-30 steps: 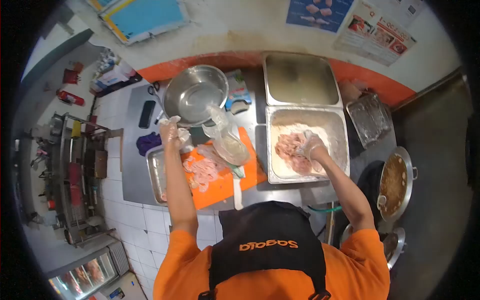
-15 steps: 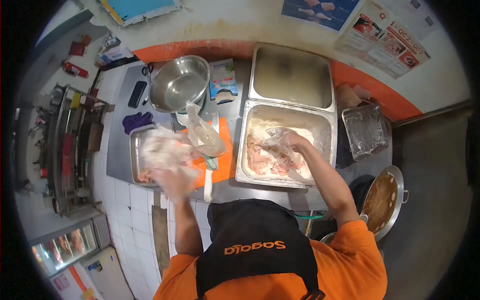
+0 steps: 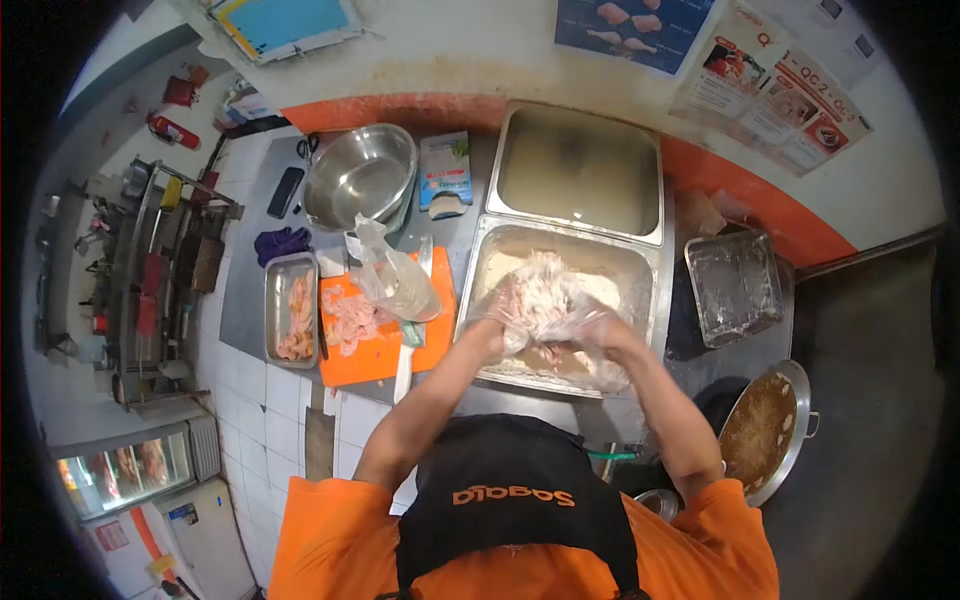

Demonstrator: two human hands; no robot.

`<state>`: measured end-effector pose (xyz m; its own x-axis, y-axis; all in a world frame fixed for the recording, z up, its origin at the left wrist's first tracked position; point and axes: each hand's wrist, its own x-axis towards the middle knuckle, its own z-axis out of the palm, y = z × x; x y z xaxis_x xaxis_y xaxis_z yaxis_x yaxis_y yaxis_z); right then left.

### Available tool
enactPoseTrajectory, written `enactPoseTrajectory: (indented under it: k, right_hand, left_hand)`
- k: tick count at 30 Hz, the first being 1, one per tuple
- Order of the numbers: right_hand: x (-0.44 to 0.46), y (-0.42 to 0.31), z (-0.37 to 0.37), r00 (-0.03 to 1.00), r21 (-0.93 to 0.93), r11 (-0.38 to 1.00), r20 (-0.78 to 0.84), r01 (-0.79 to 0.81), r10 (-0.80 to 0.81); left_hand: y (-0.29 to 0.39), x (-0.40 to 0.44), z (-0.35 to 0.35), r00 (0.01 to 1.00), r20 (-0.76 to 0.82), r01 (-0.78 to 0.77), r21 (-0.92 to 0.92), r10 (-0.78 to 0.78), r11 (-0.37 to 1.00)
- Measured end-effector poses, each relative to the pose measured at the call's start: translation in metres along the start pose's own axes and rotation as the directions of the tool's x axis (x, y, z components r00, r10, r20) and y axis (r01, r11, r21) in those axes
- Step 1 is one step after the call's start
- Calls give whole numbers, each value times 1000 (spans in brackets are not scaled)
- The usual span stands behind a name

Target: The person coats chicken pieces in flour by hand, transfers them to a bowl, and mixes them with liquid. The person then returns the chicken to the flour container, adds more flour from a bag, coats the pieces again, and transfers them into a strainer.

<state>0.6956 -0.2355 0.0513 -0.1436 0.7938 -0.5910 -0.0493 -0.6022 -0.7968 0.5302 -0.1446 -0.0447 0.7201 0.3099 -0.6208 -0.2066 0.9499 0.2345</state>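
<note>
Both hands, in clear plastic gloves, are inside a metal tray of white flour [image 3: 620, 270]. My left hand [image 3: 502, 318] and my right hand [image 3: 592, 325] cup a heap of flour-coated raw chicken pieces [image 3: 543, 290] from both sides, lifted toward the tray's front. The fingers are curled around the heap and partly hidden by the loose gloves and flour. To the left, cut raw chicken [image 3: 352, 318] lies on an orange cutting board [image 3: 365, 368], beside a white-handled knife [image 3: 403, 372] and a clear plastic bag [image 3: 405, 288] with pale contents.
Behind the flour tray is a metal pan of cloudy liquid [image 3: 580, 170]. A steel bowl [image 3: 360, 175], a blue box [image 3: 446, 170] and a narrow tray of chicken pieces [image 3: 292, 310] stand left. At the right are a wire-like basket or tray [image 3: 735, 290] and a pan of bubbling oil [image 3: 762, 430].
My left hand has moved right from the narrow tray and cutting board into the flour tray. My right hand has come nearer the tray's front, and both now hold floured chicken.
</note>
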Motion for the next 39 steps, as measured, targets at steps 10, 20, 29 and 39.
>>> enactPoseTrajectory:
  k: [10,20,29,39]
  right_hand:
    - [97,73,-17,984,107,989,-156,107,-90]
    - [117,185,-54,955,-890,402,-279,-217,-102]
    - [88,49,12,944,-905,423,-98,47,-314]
    - [78,134,-16,957,312,950,-267,-30,118]
  left_hand:
    - [25,34,-5,959,-269,13,350,87,937]
    - [-20,6,-60,926,-134,-119,785,353,608]
    - [1,63,-46,947,-273,4,533,168,846]
    - [-19,18,-32,870,-358,73,774,339,629]
